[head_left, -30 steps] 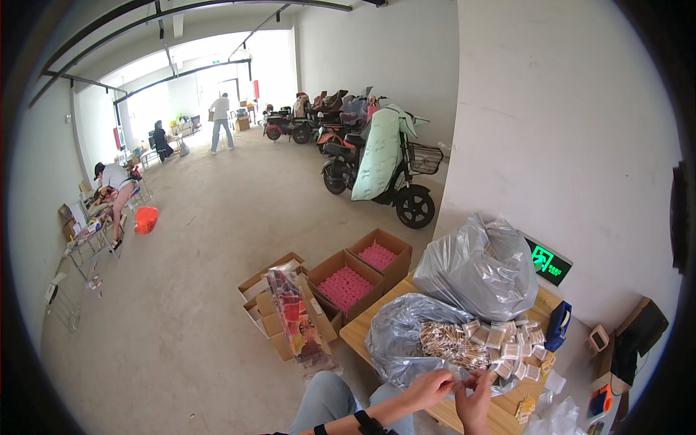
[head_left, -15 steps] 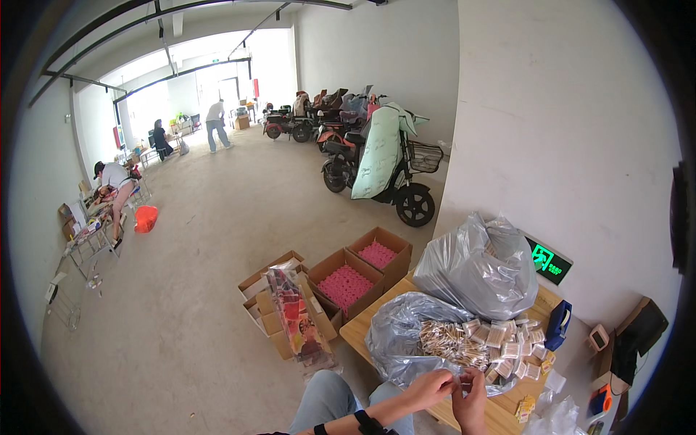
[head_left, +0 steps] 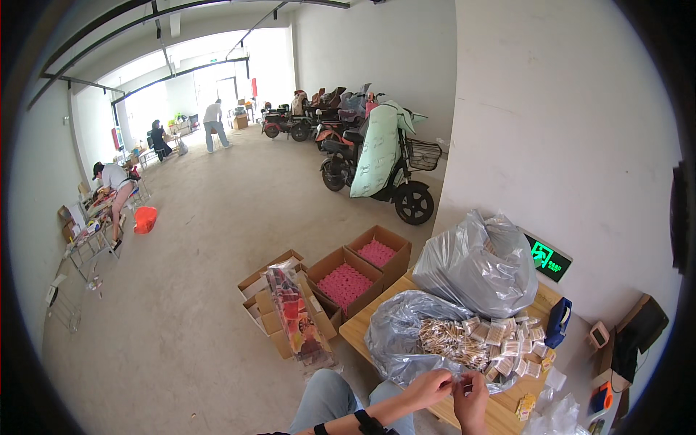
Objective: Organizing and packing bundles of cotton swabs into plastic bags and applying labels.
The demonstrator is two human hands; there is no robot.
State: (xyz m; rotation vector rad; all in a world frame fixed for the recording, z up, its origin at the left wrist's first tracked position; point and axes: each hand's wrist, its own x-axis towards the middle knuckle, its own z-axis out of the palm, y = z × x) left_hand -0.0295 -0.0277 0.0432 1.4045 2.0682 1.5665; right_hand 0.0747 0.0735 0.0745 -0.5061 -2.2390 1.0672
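Note:
Close together at the table's near edge, my left hand (head_left: 429, 389) and my right hand (head_left: 471, 401) have their fingers pinched almost tip to tip. What they hold is too small to make out; it may be a bit of clear film. Just beyond them an opened grey plastic bag (head_left: 384, 333) lies spread, with a heap of loose cotton swabs (head_left: 449, 341) on it. Beside that heap, to the right, are several small packs of cotton swabs (head_left: 511, 348). A full grey plastic bag (head_left: 475, 261) stands behind, on the wooden table (head_left: 360, 330).
Left of the table stand cardboard boxes of pink pieces (head_left: 344, 285) and an open carton with a printed plastic package (head_left: 293, 312). A blue tape dispenser (head_left: 558, 322), yellow packets (head_left: 525, 407) and clear bags (head_left: 558, 419) lie to the right. Parked scooters (head_left: 384, 156) and several people are farther off.
My hands stay at nearly the same spot, fingers still pinched together. The view has shifted very slightly.

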